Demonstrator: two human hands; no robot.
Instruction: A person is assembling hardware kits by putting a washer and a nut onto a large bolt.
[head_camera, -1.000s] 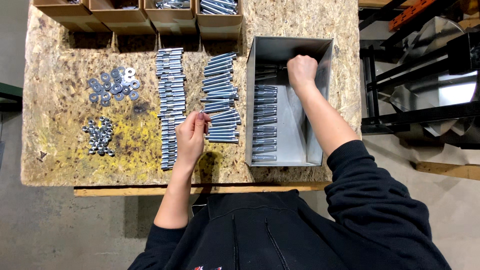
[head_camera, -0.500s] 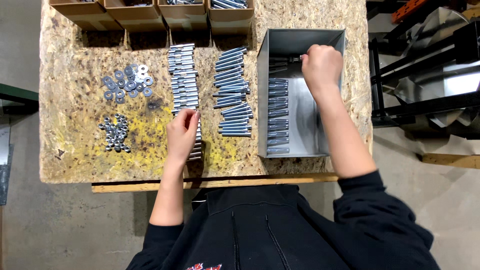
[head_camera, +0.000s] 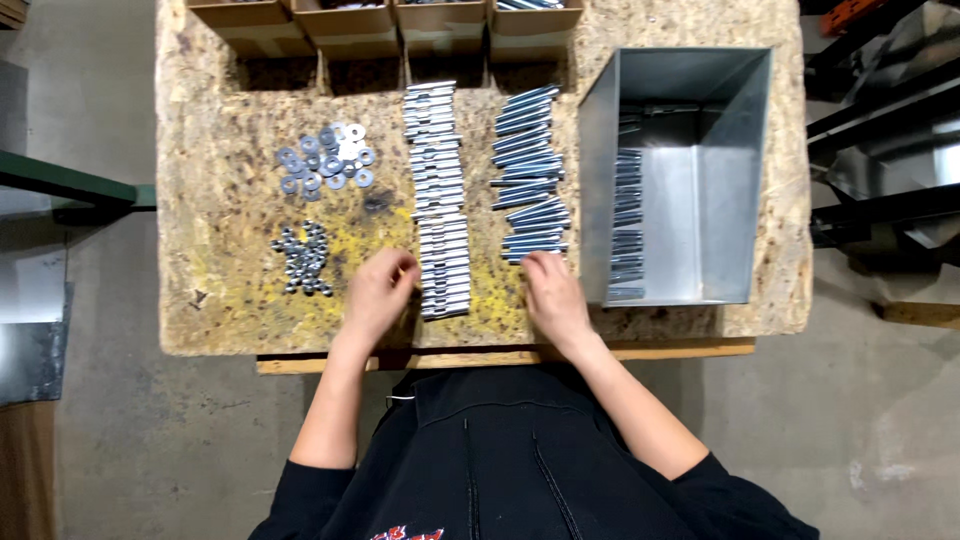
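The left hand (head_camera: 378, 295) rests on the surface (head_camera: 230, 310) with fingers curled loosely, its tips touching the near end of a long column of bolts (head_camera: 437, 200) laid side by side; it seems to grip nothing, though the fingertips are too small to be sure. The right hand (head_camera: 553, 295) lies flat and relaxed just below a second, shorter column of darker bolts (head_camera: 528, 175), fingers at its nearest pieces, with nothing visibly held. Both rows run straight away from the person, so each piece can be counted or picked off the near end.

Left of the columns sit a cluster of washers (head_camera: 325, 160) and, nearer, a heap of small nuts (head_camera: 303, 258), kept apart by kind. To the right stands an open grey metal bin (head_camera: 690, 180) with more bolts stacked along its left wall. Cardboard boxes (head_camera: 345, 20) line the far edge. The surface is rough chipboard, stained yellow; around it, bare concrete floor (head_camera: 90, 450) and dark metal racking (head_camera: 880, 130).
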